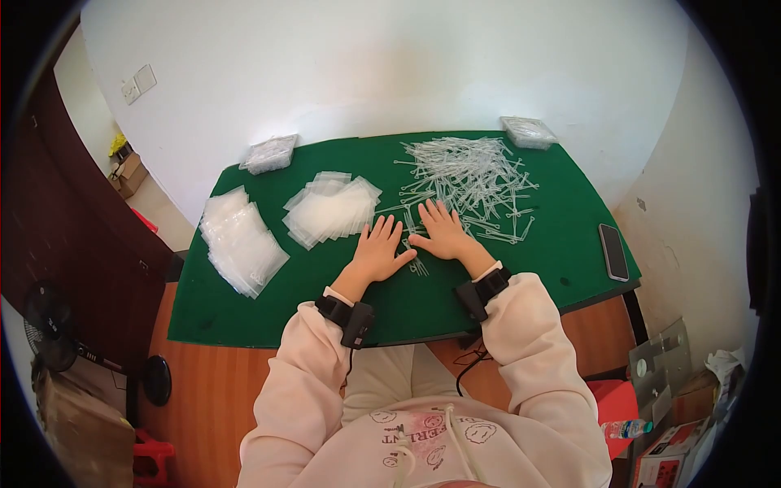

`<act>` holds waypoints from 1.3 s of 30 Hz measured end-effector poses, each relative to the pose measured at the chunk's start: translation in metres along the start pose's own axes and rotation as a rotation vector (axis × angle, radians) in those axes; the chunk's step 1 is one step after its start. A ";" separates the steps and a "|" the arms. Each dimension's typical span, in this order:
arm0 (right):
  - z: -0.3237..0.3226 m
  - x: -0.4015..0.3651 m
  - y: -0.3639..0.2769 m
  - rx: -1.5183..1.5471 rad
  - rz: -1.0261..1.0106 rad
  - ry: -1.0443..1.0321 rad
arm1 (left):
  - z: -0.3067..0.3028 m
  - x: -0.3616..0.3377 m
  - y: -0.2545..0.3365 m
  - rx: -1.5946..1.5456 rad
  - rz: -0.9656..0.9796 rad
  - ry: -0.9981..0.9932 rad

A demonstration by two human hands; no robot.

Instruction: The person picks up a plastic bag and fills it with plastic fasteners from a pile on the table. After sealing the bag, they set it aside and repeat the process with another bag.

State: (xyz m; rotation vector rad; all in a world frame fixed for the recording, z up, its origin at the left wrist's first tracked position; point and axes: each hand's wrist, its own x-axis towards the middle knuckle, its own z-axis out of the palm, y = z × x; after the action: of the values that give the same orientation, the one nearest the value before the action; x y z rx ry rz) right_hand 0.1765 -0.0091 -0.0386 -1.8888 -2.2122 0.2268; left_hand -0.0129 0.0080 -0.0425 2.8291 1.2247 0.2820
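My left hand (379,250) lies flat on the green tabletop (325,293), fingers spread, just below a fanned pile of clear plastic bags (332,208). My right hand (443,231), also flat with fingers apart, rests at the lower left edge of a heap of clear plastic sticks with looped ends (468,175). Between the two hands lie a few loose sticks (418,266), partly beside my thumbs. Neither hand holds anything. A second fanned stack of clear bags (242,244) is at the left of the table.
Filled clear packs sit at the back left (269,154) and back right (528,132) corners, near the wall. A phone (613,252) lies at the right edge. Black devices with cables are strapped to both wrists. A bottle (626,429) is at the lower right, below table level.
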 end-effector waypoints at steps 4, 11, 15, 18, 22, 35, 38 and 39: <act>0.002 -0.001 -0.002 -0.077 -0.031 0.036 | 0.012 0.012 -0.010 -0.361 0.068 0.182; -0.008 0.006 0.015 0.217 -0.189 0.533 | -0.010 0.007 -0.025 -0.665 -0.155 0.456; -0.005 0.000 0.003 0.167 -0.177 0.395 | -0.021 -0.001 -0.018 -0.421 -0.277 0.282; -0.004 -0.002 0.000 0.115 -0.168 0.355 | -0.024 -0.006 -0.011 -0.333 -0.321 0.150; -0.006 -0.001 -0.001 0.057 -0.184 0.421 | -0.027 -0.006 -0.016 -0.384 -0.339 0.109; -0.011 0.002 -0.010 0.864 -0.257 0.328 | -0.043 -0.017 -0.037 -0.647 0.148 -0.159; -0.007 -0.001 -0.011 0.690 -0.329 0.287 | -0.042 -0.018 -0.029 -0.642 0.193 -0.130; -0.005 -0.001 -0.012 0.571 -0.375 0.305 | -0.041 -0.017 -0.028 -0.622 0.184 -0.125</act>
State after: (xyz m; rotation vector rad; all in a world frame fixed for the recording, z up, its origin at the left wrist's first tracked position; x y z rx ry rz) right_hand 0.1670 -0.0123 -0.0306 -1.1106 -1.9673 0.4174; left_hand -0.0519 0.0131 -0.0078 2.3657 0.6913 0.4021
